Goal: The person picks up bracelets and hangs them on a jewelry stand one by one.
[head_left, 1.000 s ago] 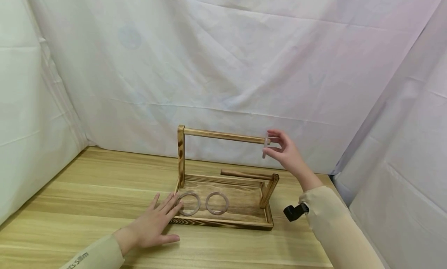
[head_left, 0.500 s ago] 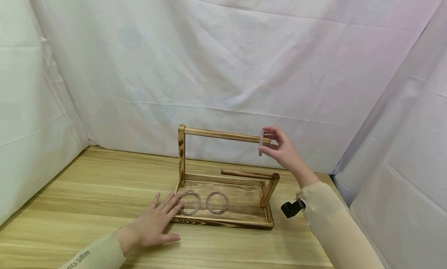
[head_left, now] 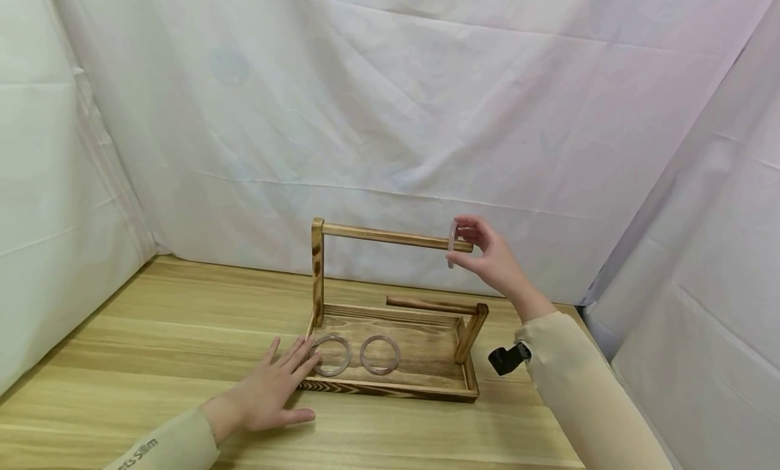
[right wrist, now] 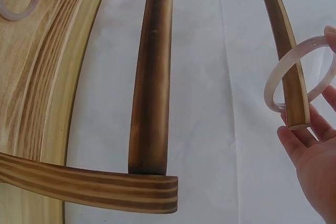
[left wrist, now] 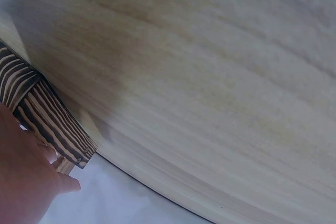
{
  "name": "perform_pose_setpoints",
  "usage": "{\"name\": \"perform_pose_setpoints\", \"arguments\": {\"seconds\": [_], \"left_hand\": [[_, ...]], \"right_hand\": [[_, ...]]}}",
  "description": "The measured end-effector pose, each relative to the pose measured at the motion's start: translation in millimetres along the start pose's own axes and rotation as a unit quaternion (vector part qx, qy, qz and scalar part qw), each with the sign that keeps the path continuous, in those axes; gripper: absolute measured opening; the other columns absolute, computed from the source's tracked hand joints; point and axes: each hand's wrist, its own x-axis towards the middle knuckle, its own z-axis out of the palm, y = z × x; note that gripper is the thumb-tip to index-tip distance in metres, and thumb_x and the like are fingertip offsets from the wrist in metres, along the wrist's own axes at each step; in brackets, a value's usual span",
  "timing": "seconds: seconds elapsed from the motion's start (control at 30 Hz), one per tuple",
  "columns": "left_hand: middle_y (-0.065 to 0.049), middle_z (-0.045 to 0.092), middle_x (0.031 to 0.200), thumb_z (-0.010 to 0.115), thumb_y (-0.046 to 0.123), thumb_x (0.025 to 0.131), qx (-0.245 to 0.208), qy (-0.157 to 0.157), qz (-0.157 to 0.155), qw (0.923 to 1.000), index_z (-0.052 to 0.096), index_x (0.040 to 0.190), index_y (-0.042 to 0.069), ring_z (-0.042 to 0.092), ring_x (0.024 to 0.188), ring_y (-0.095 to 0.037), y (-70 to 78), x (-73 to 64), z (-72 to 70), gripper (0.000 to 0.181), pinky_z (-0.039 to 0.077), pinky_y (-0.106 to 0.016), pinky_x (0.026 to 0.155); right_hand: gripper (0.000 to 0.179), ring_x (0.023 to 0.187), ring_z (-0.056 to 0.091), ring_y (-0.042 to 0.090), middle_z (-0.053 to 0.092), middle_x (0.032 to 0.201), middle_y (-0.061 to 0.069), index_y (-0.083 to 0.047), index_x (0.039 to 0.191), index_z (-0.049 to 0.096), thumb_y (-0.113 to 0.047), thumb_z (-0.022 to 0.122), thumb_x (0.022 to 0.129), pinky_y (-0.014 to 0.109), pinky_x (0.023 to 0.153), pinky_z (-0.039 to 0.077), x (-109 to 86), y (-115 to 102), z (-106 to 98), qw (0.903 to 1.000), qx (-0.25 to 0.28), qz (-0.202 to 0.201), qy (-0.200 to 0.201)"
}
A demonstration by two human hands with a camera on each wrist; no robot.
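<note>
On the left, the left grip [head_left: 268, 395] lies with its straight fingers apart on the corner of a brown rectangular wooden tray [head_left: 426, 365], probably steadying it. In this tray lie two pale translucent rings [head_left: 379, 372]. On the right, the right grip [head_left: 493, 260] pinches a pale pinkish glossy ring [right wrist: 273, 80], which is around the free end of a brown wooden upper bar [head_left: 390, 237]. It should be light, stiff, rather slippery, perhaps fragile; the outer rim suits pinching. Under is a yellowish wood-grain bench [head_left: 152, 334]; white creased cloth [head_left: 390, 104] hangs around.
</note>
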Motion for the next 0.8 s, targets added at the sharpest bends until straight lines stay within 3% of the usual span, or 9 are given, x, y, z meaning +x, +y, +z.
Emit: {"name": "perform_pose_setpoints", "arguments": {"seconds": [0.33, 0.53, 0.8], "left_hand": [[-0.020, 0.020, 0.154, 0.043, 0.067, 0.085, -0.003, 0.000, 0.003, 1.0000, 0.032, 0.145, 0.005, 0.019, 0.142, -0.038, 0.8, -0.5, -0.3, 0.087, -0.034, -0.026, 0.102], [-0.021, 0.021, 0.154, 0.044, 0.067, 0.085, -0.002, -0.002, 0.003, 1.0000, 0.032, 0.145, 0.005, 0.020, 0.142, -0.038, 2.1, -0.6, -1.9, 0.087, -0.034, -0.026, 0.102], [-0.021, 0.022, 0.153, 0.044, 0.067, 0.085, 0.003, 0.004, 0.003, 1.0000, 0.033, 0.145, 0.005, 0.021, 0.141, -0.038, 3.3, -1.1, -2.4, 0.087, -0.034, -0.026, 0.102]], "right_hand": [[0.059, 0.123, 0.047, 0.028, 0.051, 0.128, 0.013, -0.006, 0.133, 0.044, -0.010, 0.072, 0.081, 0.048, 0.105, 0.036, 4.8, -9, 2, 0.9992, -0.035, -0.018, 0.004], [0.060, 0.120, 0.050, 0.027, 0.053, 0.125, 0.013, -0.007, 0.133, 0.045, -0.013, 0.073, 0.081, 0.047, 0.099, 0.041, 7.7, -16, 5, 0.9974, -0.066, -0.030, 0.001], [0.062, 0.120, 0.050, 0.027, 0.053, 0.126, 0.011, -0.008, 0.132, 0.047, -0.014, 0.076, 0.078, 0.050, 0.104, 0.037, 10.6, -22, 12, 0.9960, -0.079, -0.040, -0.006]]}}
